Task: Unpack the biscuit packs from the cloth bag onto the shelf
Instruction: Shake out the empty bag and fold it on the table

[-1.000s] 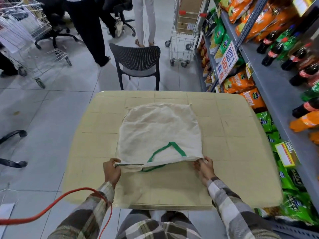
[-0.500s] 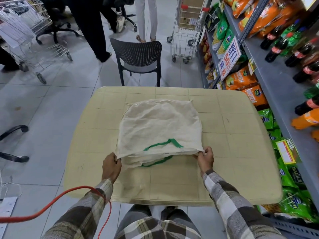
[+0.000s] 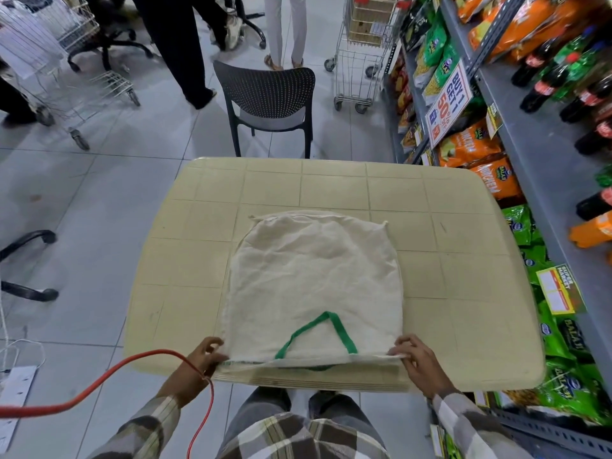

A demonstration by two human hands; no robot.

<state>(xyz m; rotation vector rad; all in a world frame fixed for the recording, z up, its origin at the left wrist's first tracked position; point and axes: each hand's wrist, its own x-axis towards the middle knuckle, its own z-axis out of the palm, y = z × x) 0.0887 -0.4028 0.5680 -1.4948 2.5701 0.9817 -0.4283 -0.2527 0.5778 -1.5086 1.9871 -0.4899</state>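
Note:
A cream cloth bag [image 3: 314, 279] with green handles [image 3: 334, 323] lies flat on the beige table [image 3: 463, 293], its mouth at the near edge. My left hand [image 3: 202, 359] pinches the bag's near left corner. My right hand [image 3: 417, 359] pinches the near right corner. The bag looks flat; no biscuit packs show. The grey shelf [image 3: 536, 154] stands along the right, with snack bags and soft-drink bottles [image 3: 543, 84] on it.
A dark chair [image 3: 268, 104] stands beyond the table. Shopping trolleys [image 3: 361, 51] and standing people [image 3: 178, 48] fill the aisle behind. An orange cable [image 3: 99, 385] runs past my left arm. Green and orange snack packs [image 3: 556, 332] line the lower shelf.
Both hands have drawn the bag's open end toward the near table edge, and the bag now lies flatter with the green handle on top.

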